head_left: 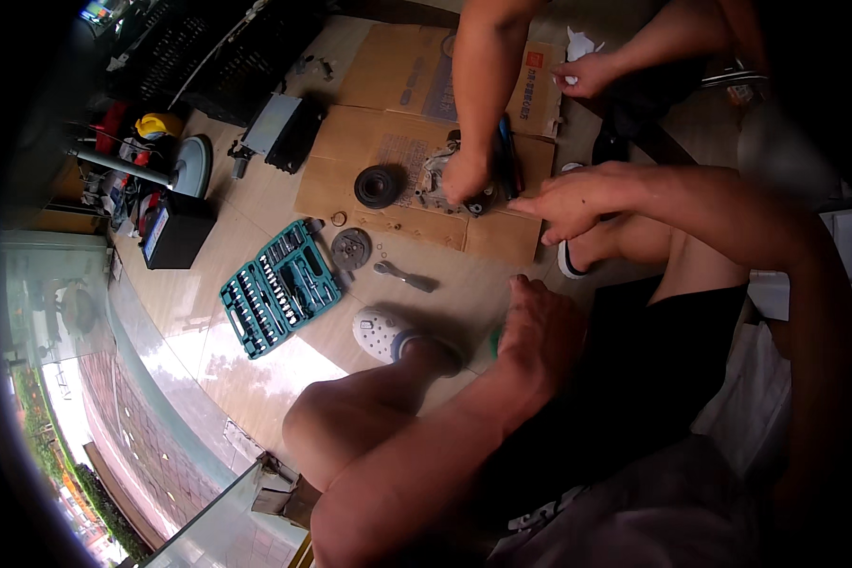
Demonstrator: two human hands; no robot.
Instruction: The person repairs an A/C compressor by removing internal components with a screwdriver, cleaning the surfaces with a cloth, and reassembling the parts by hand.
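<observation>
My right hand reaches in from the right, index finger stretched toward a metal machine part on flattened cardboard. My left hand is curled over my lap; a bit of green shows beside it, and what it holds, if anything, is hidden. A co-worker's closed hand presses on the machine part. Beside that hand lies a black and blue long-handled tool. A black pulley ring rests on the cardboard. Nearer me, on the tiles, are a round metal disc and a ratchet wrench.
An opened teal socket set lies left of my shoe. Farther left stand a black box-shaped battery and a grey and black unit. The co-worker's other hand is near white tissue. Small rings lie near the disc.
</observation>
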